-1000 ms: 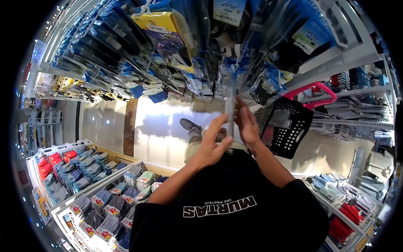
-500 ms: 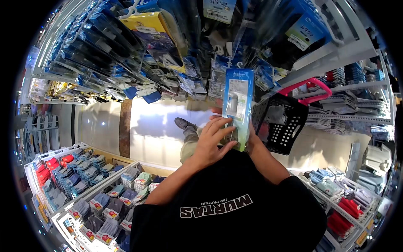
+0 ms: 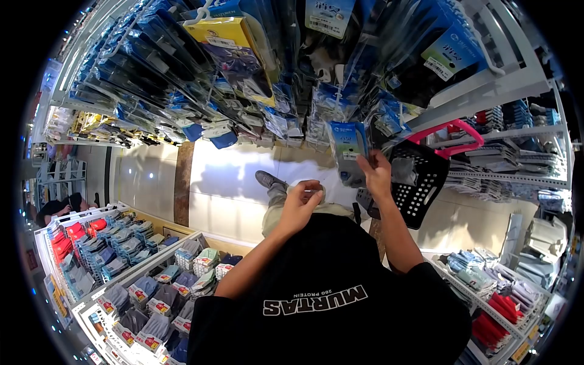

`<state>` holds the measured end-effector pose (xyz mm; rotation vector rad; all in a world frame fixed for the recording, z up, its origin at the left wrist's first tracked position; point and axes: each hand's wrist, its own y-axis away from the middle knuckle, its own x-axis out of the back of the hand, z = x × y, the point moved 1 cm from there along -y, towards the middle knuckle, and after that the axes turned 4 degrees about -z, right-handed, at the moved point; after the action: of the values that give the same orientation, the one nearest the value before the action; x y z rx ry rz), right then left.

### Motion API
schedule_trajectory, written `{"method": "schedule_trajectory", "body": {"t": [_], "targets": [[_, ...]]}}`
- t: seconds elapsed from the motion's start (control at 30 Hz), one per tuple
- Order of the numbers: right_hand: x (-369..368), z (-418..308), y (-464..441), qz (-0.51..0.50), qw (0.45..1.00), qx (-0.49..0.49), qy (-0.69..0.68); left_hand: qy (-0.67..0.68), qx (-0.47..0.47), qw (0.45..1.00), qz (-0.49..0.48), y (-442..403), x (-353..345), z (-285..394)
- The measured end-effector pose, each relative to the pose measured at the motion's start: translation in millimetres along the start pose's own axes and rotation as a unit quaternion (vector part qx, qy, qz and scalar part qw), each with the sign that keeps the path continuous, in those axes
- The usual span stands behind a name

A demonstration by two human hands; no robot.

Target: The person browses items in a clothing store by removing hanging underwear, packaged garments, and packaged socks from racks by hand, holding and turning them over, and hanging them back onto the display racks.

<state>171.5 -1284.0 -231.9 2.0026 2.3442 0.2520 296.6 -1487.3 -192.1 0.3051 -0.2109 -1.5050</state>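
My right hand pinches a clear plastic packet by its right edge. The packet has a blue-and-green printed card at the top and soft dark grey goods below, perhaps socks; I cannot make out the kind for certain. It is just below the hanging rack packets, left of a black shopping basket with a pink handle. My left hand is apart from the packet, in front of my body, its fingers loosely bent and the thumb separate, with nothing visible in it.
Rows of hanging packets fill the rack ahead, one with a yellow card. Bins of folded goods stand behind at left, shelves at right. A person is at the far left.
My left hand has let go of the packet and drawn back. My right hand has moved forward and right with the packet, which now shows another side.
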Motion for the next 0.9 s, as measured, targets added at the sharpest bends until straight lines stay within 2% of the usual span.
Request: {"method": "schedule_trajectory", "body": {"t": [0.1,0.2,0.3,0.6,0.7,0.8,0.9], "targets": [[-6.0,-0.8,-15.4,0.007,0.999,0.033,0.017,-0.008,0.002,1.0,-0.013,-0.2,-1.3,1.4],[-10.3,-6.8,-25.6,0.0,0.999,0.024,0.025,-0.014,0.002,1.0,-0.016,1.6,0.1,-2.3],[-8.2,-2.9,-32.4,-0.017,0.998,0.055,-0.023,-0.014,0.01,1.0,-0.013,5.1,2.6,-1.5],[-14.7,28.8,-63.9,0.001,0.986,0.057,0.159,-0.024,0.042,0.999,-0.019,8.6,3.2,6.2],[-20.6,42.1,-75.8,-0.011,0.989,0.075,0.123,-0.043,0.035,0.998,-0.024,7.6,3.5,2.6],[-26.9,29.9,-69.1,0.062,0.983,0.093,0.146,-0.042,0.025,0.999,-0.022,7.9,3.5,-0.2],[-32.3,-27.1,-44.4,0.111,0.959,0.2,0.167,-0.026,0.024,0.999,-0.01,9.9,8.2,0.5]]}}
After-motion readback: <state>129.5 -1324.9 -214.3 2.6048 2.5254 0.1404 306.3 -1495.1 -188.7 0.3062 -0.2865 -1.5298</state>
